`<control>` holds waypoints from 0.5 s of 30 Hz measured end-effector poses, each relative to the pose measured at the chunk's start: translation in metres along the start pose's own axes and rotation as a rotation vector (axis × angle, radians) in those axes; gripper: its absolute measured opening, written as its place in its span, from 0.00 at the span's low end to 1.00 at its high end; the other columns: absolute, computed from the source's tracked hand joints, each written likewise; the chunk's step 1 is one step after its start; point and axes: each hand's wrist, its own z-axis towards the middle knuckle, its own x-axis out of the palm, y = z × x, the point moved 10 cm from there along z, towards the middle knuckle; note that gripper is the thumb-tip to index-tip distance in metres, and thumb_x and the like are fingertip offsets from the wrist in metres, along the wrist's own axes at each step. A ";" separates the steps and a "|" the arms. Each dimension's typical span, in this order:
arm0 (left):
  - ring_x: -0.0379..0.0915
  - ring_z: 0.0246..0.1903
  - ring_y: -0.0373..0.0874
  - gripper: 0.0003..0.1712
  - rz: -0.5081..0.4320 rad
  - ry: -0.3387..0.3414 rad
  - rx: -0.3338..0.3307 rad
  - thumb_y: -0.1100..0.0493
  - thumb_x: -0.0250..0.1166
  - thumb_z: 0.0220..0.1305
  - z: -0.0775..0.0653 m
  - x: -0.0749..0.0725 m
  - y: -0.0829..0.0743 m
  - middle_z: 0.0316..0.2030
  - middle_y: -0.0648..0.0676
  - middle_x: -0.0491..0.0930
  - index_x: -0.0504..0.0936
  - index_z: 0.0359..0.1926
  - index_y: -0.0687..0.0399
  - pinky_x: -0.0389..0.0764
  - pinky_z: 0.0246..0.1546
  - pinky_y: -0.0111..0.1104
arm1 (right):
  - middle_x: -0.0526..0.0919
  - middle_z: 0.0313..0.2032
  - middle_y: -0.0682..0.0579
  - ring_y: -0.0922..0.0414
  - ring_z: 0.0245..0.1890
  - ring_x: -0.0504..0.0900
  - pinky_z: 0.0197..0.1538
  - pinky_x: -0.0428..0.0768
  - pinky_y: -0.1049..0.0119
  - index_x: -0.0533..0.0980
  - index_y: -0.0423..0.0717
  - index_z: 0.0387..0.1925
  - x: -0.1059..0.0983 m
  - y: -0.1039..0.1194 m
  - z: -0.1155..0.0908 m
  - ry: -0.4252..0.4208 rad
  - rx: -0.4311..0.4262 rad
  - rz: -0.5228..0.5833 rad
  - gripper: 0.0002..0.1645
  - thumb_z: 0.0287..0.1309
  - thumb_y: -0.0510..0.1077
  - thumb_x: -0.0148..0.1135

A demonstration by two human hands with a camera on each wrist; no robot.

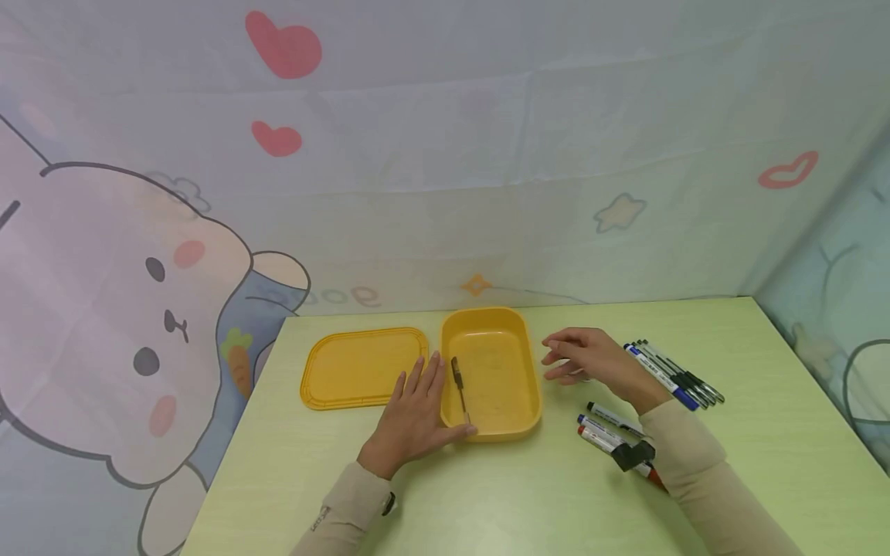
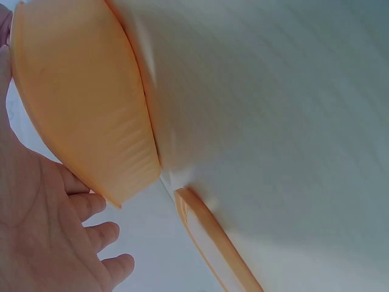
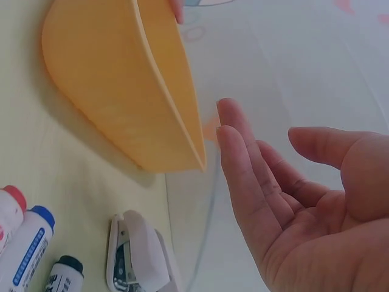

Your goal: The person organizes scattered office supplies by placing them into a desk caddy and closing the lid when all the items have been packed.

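A yellow plastic box (image 1: 497, 386) stands on the table. Inside it, along the left wall, lies a slim item with a dark handle (image 1: 456, 372) and a thin shaft. My left hand (image 1: 415, 417) rests against the box's left side, fingers straight along the rim and thumb at the near corner. In the left wrist view its fingertips touch the box wall (image 2: 85, 103). My right hand (image 1: 591, 359) hovers right of the box, fingers loosely bent and nothing between them. Below it in the right wrist view is a white stapler (image 3: 143, 252), mostly hidden by the hand in the head view.
Left of the box lies a flat yellow lid (image 1: 365, 368). Several pens and a blue-capped marker (image 1: 667, 376) lie side by side on the right. Nearer, several markers (image 1: 601, 438) lie partly under my right sleeve (image 1: 684, 440). A printed curtain (image 1: 445, 154) hangs behind the table.
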 end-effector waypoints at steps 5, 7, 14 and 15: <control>0.40 0.79 0.59 0.68 -0.004 0.002 -0.003 0.16 0.50 0.59 0.000 0.000 0.001 0.81 0.59 0.44 0.46 0.81 0.61 0.50 0.75 0.58 | 0.81 0.53 0.33 0.48 0.46 0.89 0.48 0.86 0.56 0.69 0.33 0.67 -0.009 -0.009 -0.006 -0.025 0.008 0.006 0.30 0.77 0.52 0.53; 0.40 0.79 0.59 0.68 -0.002 0.006 -0.006 0.15 0.49 0.59 0.000 0.001 0.001 0.81 0.59 0.43 0.45 0.81 0.61 0.50 0.75 0.58 | 0.81 0.54 0.33 0.48 0.46 0.89 0.48 0.86 0.56 0.70 0.34 0.66 -0.012 -0.012 -0.008 -0.034 0.009 0.008 0.30 0.77 0.53 0.53; 0.40 0.79 0.59 0.69 -0.014 0.006 -0.013 0.15 0.49 0.58 0.001 0.003 0.002 0.81 0.58 0.43 0.45 0.81 0.61 0.49 0.75 0.58 | 0.81 0.54 0.31 0.46 0.47 0.89 0.48 0.86 0.56 0.68 0.31 0.67 -0.027 -0.020 -0.020 -0.064 0.004 0.003 0.32 0.77 0.53 0.53; 0.40 0.79 0.59 0.69 -0.016 0.006 -0.013 0.15 0.50 0.58 0.001 0.003 0.002 0.81 0.58 0.43 0.46 0.81 0.61 0.49 0.75 0.58 | 0.81 0.55 0.32 0.46 0.47 0.89 0.48 0.86 0.57 0.68 0.31 0.67 -0.029 -0.021 -0.022 -0.068 0.007 -0.001 0.33 0.77 0.53 0.53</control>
